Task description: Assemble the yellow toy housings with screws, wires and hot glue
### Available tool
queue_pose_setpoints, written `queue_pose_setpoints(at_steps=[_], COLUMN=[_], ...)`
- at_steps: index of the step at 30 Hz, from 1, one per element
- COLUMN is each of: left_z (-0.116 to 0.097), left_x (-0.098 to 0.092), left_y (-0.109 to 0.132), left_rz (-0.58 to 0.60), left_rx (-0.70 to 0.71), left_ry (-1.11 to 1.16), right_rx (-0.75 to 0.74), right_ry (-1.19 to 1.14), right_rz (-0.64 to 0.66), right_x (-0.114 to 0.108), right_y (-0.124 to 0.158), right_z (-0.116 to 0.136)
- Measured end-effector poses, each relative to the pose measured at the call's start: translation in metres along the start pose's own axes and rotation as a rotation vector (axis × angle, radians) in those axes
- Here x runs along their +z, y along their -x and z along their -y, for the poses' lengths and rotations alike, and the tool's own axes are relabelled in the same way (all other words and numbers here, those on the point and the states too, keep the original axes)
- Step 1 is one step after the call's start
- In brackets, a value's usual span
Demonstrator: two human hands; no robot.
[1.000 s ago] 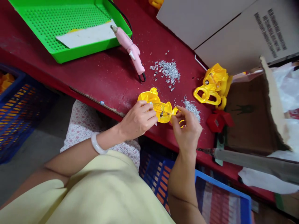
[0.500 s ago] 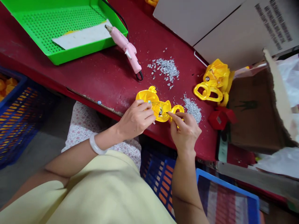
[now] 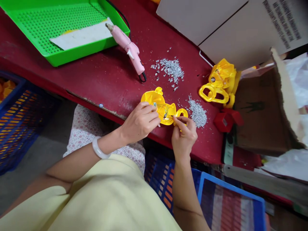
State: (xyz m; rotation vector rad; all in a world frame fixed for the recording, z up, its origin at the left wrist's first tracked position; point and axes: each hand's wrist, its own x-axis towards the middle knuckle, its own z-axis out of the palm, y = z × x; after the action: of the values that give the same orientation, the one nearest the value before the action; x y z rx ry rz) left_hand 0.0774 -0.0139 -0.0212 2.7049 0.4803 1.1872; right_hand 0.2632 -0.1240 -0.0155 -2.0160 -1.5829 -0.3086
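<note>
A yellow plastic toy shell lies open side up at the table's front edge, with thin wires, a small green circuit board and a round silvery part inside it. My left hand is closed on the shell's near left side, fingertips beside the board. A yellow ring-shaped handle sits at the shell's right end. Over it, my right hand is pinched, with a small dark tip showing at its fingertips; what it holds is too small to name.
Two piles of small silvery screws lie on the red table. A pink glue gun leans on a green tray. More yellow toy parts, a red block and a cardboard box stand right. Blue crates are below.
My right hand has shifted slightly left and its fingers have drawn in closer to the handle. The left hand keeps its hold on the shell.
</note>
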Motion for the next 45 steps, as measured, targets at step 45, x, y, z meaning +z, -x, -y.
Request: queue_pose_setpoints(at_steps=[45], left_z=[0.001], left_x=[0.000], left_y=[0.006], left_rz=[-0.073], left_rx=[0.002], left_ry=[-0.040], right_rx=[-0.164], right_ry=[-0.183], right_rz=[0.066], right_x=[0.005], right_y=[-0.015], right_z=[0.028])
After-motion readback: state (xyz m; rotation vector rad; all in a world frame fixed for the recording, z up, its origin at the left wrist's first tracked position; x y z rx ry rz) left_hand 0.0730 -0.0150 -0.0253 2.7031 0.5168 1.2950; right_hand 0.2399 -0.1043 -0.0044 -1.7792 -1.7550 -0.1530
